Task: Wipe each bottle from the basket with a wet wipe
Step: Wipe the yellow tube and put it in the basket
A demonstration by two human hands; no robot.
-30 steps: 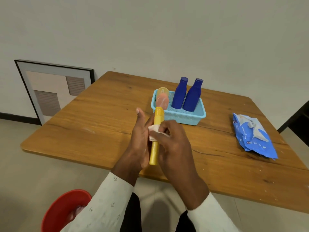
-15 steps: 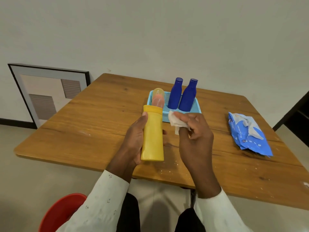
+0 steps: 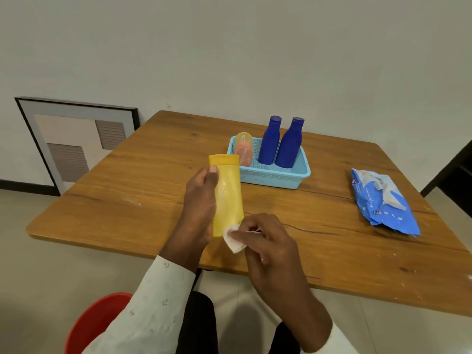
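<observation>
Wrapped around the yellow bottle (image 3: 228, 198), the left hand (image 3: 198, 213) holds it tilted above the table (image 3: 127, 180) — its face exposed to the wet wipe (image 3: 233, 237) pinched by the right hand (image 3: 265, 241) — near the basket (image 3: 268, 177).

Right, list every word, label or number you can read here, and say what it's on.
"72": in a small round mark on the blue wet wipe pack.
The other print on that pack is too small and blurred to read.
The yellow bottle, both blue bottles and the basket show no legible text.
</observation>
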